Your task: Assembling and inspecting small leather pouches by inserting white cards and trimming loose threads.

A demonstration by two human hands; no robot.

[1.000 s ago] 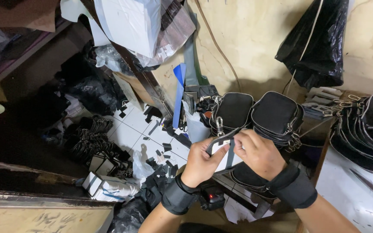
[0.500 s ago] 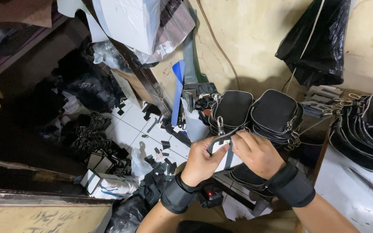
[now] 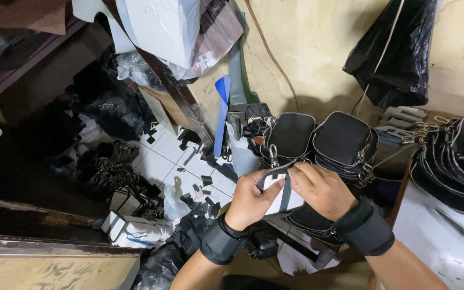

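Note:
My left hand (image 3: 252, 201) and my right hand (image 3: 320, 188) both grip one small black zip pouch (image 3: 281, 200) with a white panel showing in it, held close in front of me. A zipper strip runs along its top edge under my fingertips. Both wrists wear black wrist bands. Just beyond my hands stand two stacks of finished black pouches, the left stack (image 3: 289, 137) and the right stack (image 3: 345, 142), with metal zip pulls hanging from them.
More black pouches (image 3: 457, 161) pile at the right over a white table surface (image 3: 430, 236). A black plastic bag (image 3: 398, 48) hangs on the wall. Below left, the tiled floor (image 3: 167, 161) holds black scraps, buckle heaps and white boxes (image 3: 135, 228).
The hands have shifted slightly on the pouch; little else has changed.

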